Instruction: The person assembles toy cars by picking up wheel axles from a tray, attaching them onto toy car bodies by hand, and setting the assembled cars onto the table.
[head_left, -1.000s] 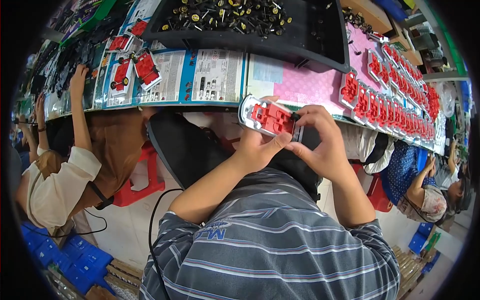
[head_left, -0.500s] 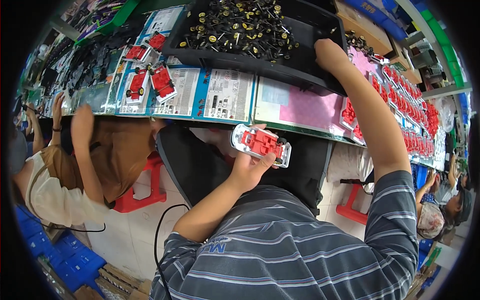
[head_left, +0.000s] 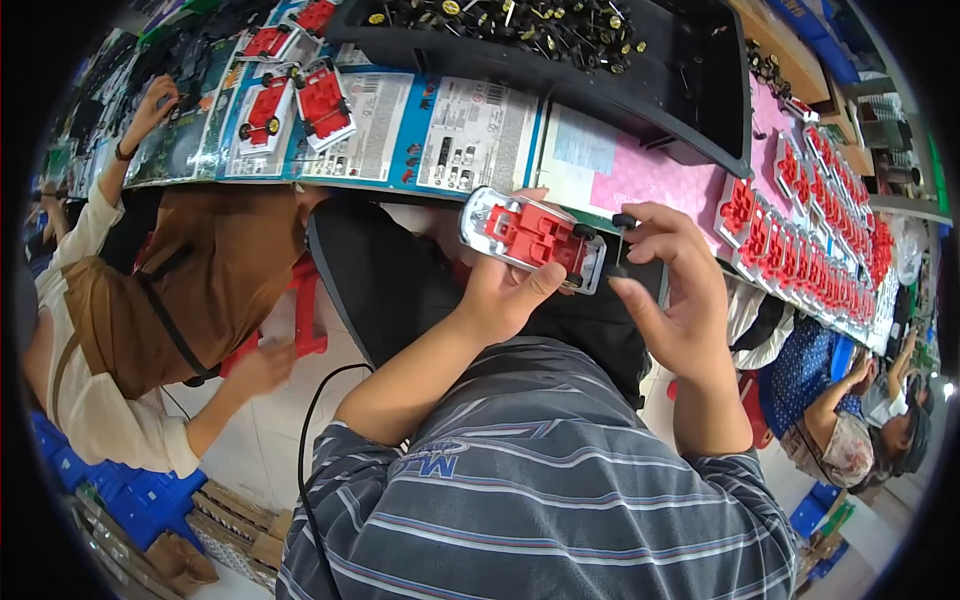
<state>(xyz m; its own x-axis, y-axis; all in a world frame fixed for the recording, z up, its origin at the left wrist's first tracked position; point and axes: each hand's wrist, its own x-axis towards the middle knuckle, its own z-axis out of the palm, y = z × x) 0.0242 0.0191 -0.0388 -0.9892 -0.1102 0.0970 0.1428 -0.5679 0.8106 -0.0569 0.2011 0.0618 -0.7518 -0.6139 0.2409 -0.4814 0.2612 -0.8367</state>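
My left hand (head_left: 500, 300) grips an upturned toy car body (head_left: 528, 236), white outside with a red underside, above my lap. A pair of black wheels is fitted at its right end. Just right of that end, my right hand (head_left: 692, 310) pinches a wheel axle (head_left: 623, 221), with one small black wheel by the fingers and the other by the thumb. The axle stands apart from the car. Past the table edge, a black bin (head_left: 640, 103) holds many loose wheel axles (head_left: 560, 35), some with yellow hubs.
Several red-and-white toy cars (head_left: 268, 110) lie on the table at left. Rows of similar bodies (head_left: 790, 250) stand at right beyond a pink sheet (head_left: 650, 190). A co-worker sits at left, one hand (head_left: 155, 105) over dark parts; others sit at far right. A cable hangs by my left arm.
My right hand has come out of the bin, back toward the car, and now holds a wheel axle. The car stays in my left hand. The view has shifted; the co-worker's arms have moved.
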